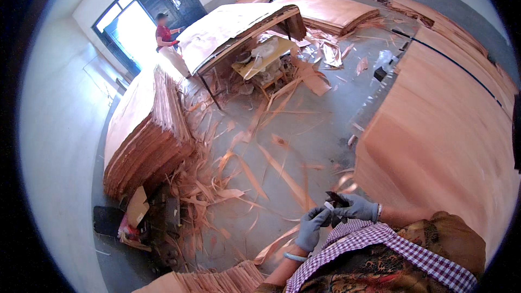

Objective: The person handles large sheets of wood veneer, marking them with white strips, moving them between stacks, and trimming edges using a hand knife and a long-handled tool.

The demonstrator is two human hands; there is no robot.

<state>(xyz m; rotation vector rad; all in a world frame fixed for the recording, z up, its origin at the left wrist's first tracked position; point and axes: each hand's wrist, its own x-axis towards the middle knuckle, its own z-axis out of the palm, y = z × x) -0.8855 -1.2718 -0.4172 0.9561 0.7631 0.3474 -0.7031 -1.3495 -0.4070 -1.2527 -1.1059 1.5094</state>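
Both of my hands wear grey gloves and meet low in the view, in front of my checked apron (353,233). My left hand (310,229) is closed, its fingertips at a small white piece (329,205). My right hand (356,208) is closed round a dark, flat object (337,199) whose pointed end sticks out toward the far side; its kind is too small to make out. The two hands nearly touch. To their right lies a large stack of reddish wood veneer sheets (429,141).
Veneer strips (244,173) litter the grey floor. Another veneer stack (146,146) stands at left, with a low dark seat or box (108,221) near it. Farther off, a person (165,40) stands by a sheet-covered table (228,27). A dark bar (445,57) crosses the right stack.
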